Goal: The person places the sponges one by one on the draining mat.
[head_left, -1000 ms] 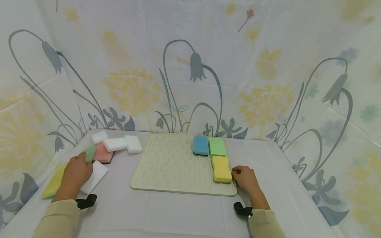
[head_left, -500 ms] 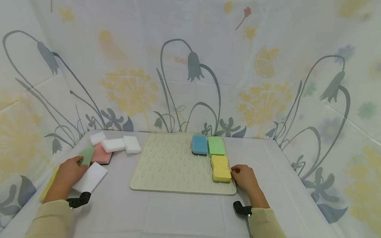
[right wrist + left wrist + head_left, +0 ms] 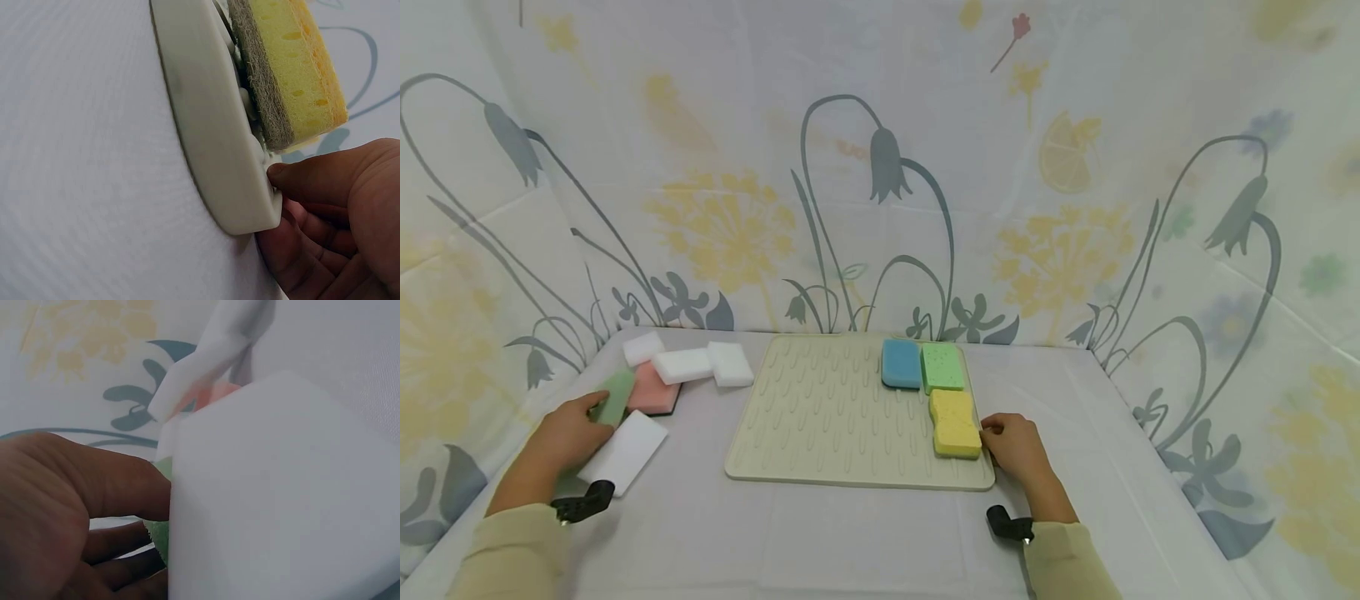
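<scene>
Both hands of a person in beige sleeves (image 3: 512,554) work at a white-covered table (image 3: 715,542). At the person's left, the left hand (image 3: 568,433) pinches a pale green pad (image 3: 616,395), its thumb on the near side and its fingers curled behind. The pad lies at the table's left side, just beside a pink sponge (image 3: 651,390) with a dark underside. A flat white block (image 3: 628,450) sits close by the thumb; whether they touch, I cannot tell. Three more white blocks (image 3: 683,365) cluster behind.

Well apart, on the other side, the right hand (image 3: 1017,446) is nearly closed, gripping the right edge of a cream ridged mat (image 3: 820,417), thumb on top and curled fingers beneath. Just beside that thumb, a yellow sponge (image 3: 956,423) rests on the mat, rough side down. Beyond it, a blue sponge (image 3: 901,363) and a bright green sponge (image 3: 943,367) lie side by side.
</scene>
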`<act>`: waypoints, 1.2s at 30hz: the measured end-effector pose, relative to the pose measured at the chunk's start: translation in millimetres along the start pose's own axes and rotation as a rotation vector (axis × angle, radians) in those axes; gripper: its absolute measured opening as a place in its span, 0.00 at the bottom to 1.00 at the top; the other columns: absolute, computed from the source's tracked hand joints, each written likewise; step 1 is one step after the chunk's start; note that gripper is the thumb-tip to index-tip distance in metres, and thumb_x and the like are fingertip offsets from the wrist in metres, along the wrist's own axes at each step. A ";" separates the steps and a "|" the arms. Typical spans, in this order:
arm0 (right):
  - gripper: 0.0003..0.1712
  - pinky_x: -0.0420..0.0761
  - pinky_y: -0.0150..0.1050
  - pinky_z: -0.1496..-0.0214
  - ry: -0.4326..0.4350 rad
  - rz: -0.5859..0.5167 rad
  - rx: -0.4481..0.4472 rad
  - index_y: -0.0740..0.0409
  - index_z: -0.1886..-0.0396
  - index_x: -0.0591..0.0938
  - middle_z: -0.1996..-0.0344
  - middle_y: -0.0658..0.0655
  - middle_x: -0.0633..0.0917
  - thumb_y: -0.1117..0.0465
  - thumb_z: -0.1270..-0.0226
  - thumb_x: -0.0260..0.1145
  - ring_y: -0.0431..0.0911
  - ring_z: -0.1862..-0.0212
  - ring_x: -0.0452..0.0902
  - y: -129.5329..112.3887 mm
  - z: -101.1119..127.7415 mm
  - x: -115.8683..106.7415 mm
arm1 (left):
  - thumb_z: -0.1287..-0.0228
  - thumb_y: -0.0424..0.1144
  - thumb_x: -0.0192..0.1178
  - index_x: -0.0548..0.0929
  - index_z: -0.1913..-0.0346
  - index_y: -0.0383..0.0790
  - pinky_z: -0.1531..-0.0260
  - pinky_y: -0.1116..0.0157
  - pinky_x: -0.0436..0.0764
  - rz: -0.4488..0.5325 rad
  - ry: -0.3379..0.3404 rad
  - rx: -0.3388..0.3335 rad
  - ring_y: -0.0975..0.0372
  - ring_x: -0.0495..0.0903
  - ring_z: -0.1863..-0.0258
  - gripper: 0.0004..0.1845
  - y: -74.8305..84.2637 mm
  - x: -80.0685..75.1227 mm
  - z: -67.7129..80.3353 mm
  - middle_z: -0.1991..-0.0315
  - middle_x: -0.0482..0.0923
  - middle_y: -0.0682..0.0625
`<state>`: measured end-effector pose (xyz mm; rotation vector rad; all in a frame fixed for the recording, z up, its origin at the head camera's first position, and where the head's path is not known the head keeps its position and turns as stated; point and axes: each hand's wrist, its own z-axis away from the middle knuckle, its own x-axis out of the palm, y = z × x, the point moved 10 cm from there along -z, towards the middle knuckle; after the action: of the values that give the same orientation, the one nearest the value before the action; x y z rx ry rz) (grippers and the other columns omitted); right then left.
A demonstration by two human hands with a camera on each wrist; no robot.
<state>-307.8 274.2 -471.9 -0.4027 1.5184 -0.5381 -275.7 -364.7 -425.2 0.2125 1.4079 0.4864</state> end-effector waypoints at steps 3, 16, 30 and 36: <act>0.16 0.80 0.42 0.63 0.003 0.000 -0.004 0.64 0.54 0.85 0.64 0.57 0.87 0.59 0.36 0.62 0.46 0.65 0.79 -0.2 0.0 -0.2 | 0.39 0.39 0.53 0.53 0.29 0.23 0.51 0.38 0.72 0.001 -0.015 0.012 0.30 0.64 0.44 0.39 -1.9 0.3 -0.5 0.36 0.54 0.17; 0.16 0.79 0.41 0.64 0.008 -0.003 -0.018 0.64 0.54 0.85 0.65 0.57 0.87 0.59 0.36 0.62 0.46 0.66 0.79 -2.1 -0.3 -0.7 | 0.30 0.41 0.51 0.59 0.29 0.29 0.55 0.38 0.73 -0.038 0.026 0.111 0.27 0.65 0.44 0.31 8.0 -3.5 3.0 0.38 0.59 0.17; 0.16 0.79 0.41 0.64 0.009 -0.008 -0.011 0.64 0.55 0.85 0.66 0.56 0.87 0.58 0.36 0.62 0.45 0.66 0.78 0.4 -0.9 -0.1 | 0.23 0.53 0.36 0.58 0.28 0.33 0.51 0.36 0.71 0.020 0.090 0.061 0.29 0.66 0.42 0.32 13.4 -8.4 10.2 0.38 0.61 0.19; 0.16 0.79 0.41 0.65 -0.003 -0.009 0.002 0.64 0.54 0.85 0.65 0.57 0.87 0.59 0.36 0.62 0.46 0.66 0.78 1.1 -1.1 0.7 | 0.23 0.53 0.37 0.59 0.28 0.34 0.50 0.35 0.70 0.059 0.126 0.050 0.29 0.63 0.41 0.32 13.1 -9.3 10.8 0.34 0.58 0.21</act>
<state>-308.8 274.8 -473.1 -0.4090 1.5141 -0.5456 -268.5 -355.7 -409.7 0.2681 1.5409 0.5206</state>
